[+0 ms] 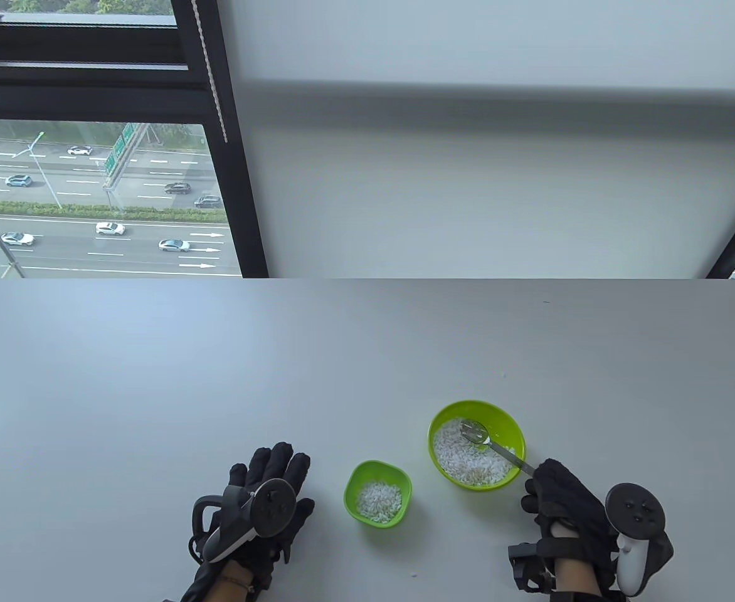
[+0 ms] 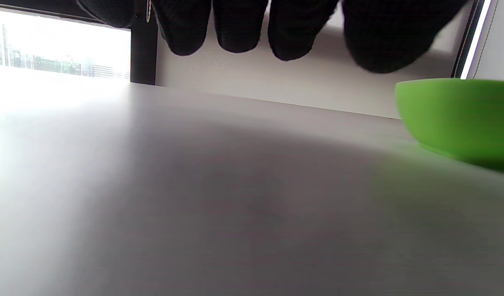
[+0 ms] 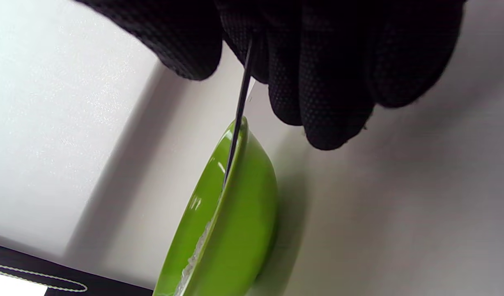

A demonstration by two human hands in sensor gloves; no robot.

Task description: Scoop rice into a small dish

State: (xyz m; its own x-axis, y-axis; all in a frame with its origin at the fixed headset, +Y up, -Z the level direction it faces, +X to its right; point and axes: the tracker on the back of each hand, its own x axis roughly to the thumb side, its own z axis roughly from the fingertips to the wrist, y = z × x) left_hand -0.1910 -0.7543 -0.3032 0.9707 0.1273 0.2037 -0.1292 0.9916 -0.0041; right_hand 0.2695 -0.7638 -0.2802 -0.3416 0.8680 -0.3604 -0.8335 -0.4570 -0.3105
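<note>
A large green bowl point(image 1: 443, 426) holds white rice point(image 1: 461, 458). A small green dish point(image 1: 352, 495) to its left holds a little rice point(image 1: 379, 500). My right hand point(image 1: 559, 495) grips the handle of a metal spoon point(image 1: 493, 446); the spoon's bowl point(image 1: 474, 431) lies over the rice in the large bowl. In the right wrist view the handle point(image 3: 239, 111) runs from my fingers point(image 3: 325, 94) into the bowl point(image 3: 243, 222). My left hand point(image 1: 273, 495) rests flat on the table left of the small dish, holding nothing. The left wrist view shows its fingertips point(image 2: 239, 33) and a green bowl point(image 2: 461, 119).
The grey table point(image 1: 217, 376) stretches far back and to both sides of the bowls. A window point(image 1: 91, 188) and a white wall point(image 1: 468, 188) lie beyond the table's far edge.
</note>
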